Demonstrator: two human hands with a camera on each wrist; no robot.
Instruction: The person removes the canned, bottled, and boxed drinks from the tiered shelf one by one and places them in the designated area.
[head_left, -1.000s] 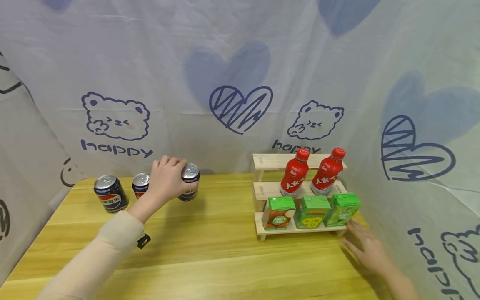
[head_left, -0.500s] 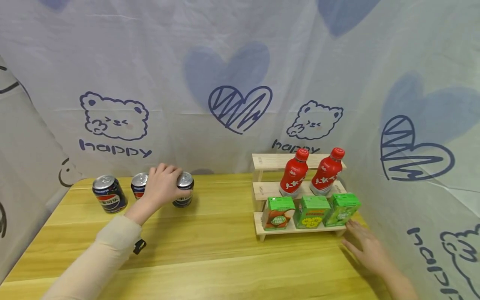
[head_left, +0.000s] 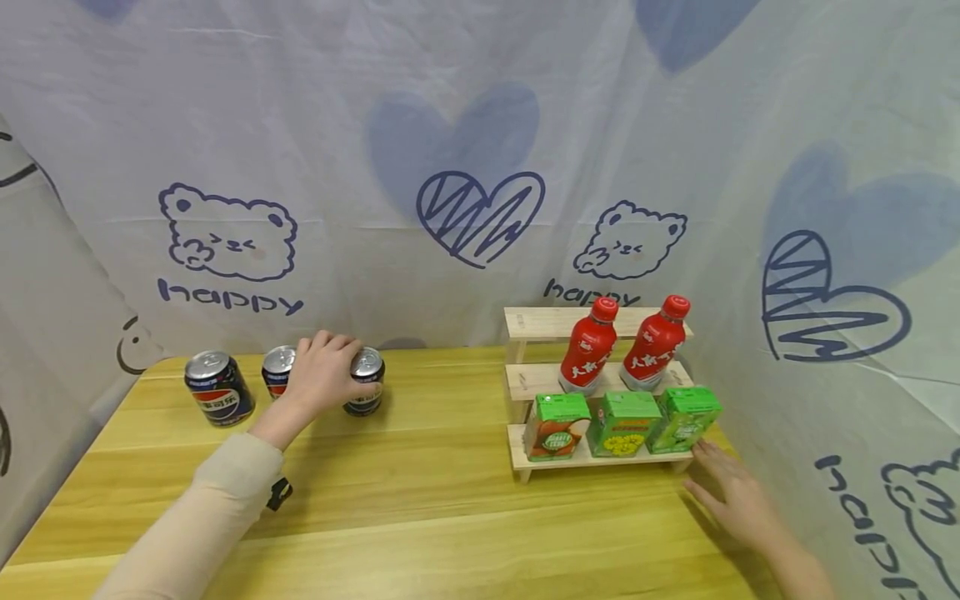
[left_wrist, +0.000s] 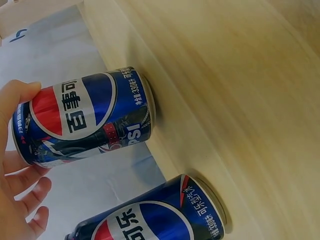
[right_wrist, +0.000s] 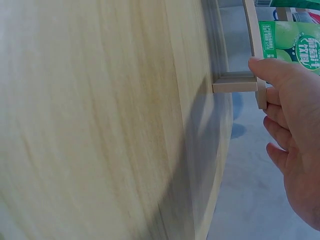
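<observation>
My left hand (head_left: 321, 373) grips a dark blue cola can (head_left: 365, 397) near its silver top, thumb on one side and fingers on the other. In the left wrist view the can (left_wrist: 90, 117) stands upright, its base on or just at the table. A second can (head_left: 278, 367) is partly hidden behind that hand, and a third can (head_left: 219, 393) stands farther left. My right hand (head_left: 738, 497) holds the right front corner of a stepped wooden rack (head_left: 527, 381). In the right wrist view the thumb (right_wrist: 260, 65) lies on the front edge, with fingers behind it.
Two red bottles (head_left: 589, 346) stand on the rack's middle step. Below them are three green juice cartons (head_left: 626, 423) on the lowest step. A printed cloth (head_left: 360, 275) hangs behind the table (head_left: 420, 517). Under the left wrist shows a small black piece (head_left: 279, 493).
My left hand has brought the cola can leftward and down towards the other cans, slowing in the last half second. My right hand has stayed at the rack's corner.
</observation>
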